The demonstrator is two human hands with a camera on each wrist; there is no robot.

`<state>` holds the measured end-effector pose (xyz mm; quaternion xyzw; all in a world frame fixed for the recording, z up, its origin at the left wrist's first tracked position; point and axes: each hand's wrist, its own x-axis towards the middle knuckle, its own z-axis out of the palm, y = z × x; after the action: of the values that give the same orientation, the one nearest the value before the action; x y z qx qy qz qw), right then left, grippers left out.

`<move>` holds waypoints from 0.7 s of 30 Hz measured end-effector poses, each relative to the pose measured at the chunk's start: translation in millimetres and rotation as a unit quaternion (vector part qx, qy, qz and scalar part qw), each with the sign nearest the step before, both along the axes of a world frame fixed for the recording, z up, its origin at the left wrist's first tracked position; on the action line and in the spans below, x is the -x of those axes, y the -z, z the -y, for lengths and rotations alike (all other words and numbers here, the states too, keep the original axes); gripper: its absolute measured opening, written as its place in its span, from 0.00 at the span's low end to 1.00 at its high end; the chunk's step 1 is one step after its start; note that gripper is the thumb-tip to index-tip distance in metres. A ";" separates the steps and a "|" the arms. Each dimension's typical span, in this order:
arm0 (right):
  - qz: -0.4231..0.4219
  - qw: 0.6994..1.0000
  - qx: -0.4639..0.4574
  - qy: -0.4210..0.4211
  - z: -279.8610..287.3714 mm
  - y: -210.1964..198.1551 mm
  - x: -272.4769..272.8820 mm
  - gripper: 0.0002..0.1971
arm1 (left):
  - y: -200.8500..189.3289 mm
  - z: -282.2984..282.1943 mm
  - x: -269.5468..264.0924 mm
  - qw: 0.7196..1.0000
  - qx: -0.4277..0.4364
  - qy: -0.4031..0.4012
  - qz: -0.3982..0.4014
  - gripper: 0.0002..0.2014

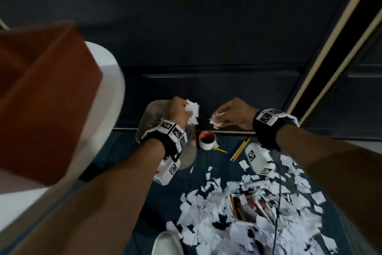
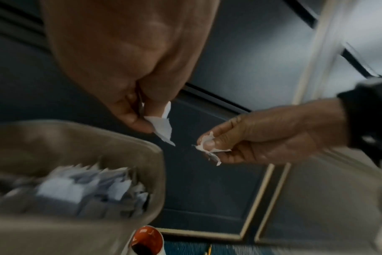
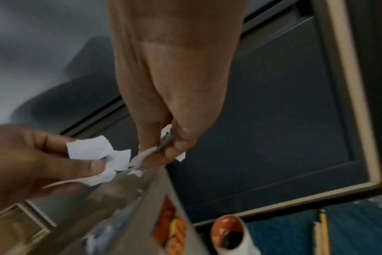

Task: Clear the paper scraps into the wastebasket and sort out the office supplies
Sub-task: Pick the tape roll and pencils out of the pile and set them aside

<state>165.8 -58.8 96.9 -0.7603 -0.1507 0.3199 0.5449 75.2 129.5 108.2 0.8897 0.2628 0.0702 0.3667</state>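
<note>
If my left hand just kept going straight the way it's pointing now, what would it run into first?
Most likely the dark panelled wall behind the wastebasket. The left hand, gripping paper scraps, points away from the person over the basket's far rim. Depth is unclear, so the gap to the wall cannot be judged.

Both bare forearms reach forward side by side, each with a black band at the wrist, the left hand with fingers curled round a wad of paper scraps and the right hand just beside it, fingertips pinching a smaller wad.
</note>
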 end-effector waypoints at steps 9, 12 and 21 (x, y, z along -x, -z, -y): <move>-0.011 1.000 0.013 0.009 -113.5 5.2 36.8 0.05 | 20.7 -45.1 47.9 0.993 -0.009 -0.111 0.040 0.09; 0.061 0.995 0.074 -0.028 -101.1 0.1 29.0 0.14 | 21.8 -43.6 50.1 0.986 -0.044 -0.146 0.072 0.07; 0.142 0.968 0.177 -0.103 21.3 -31.7 26.0 0.14 | 41.7 47.3 40.9 0.989 -0.025 0.106 0.099 0.05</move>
<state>139.7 -80.1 128.6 -0.8625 -0.2453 0.2849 0.3389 34.3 82.2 66.5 0.9100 0.1271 0.1253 0.3742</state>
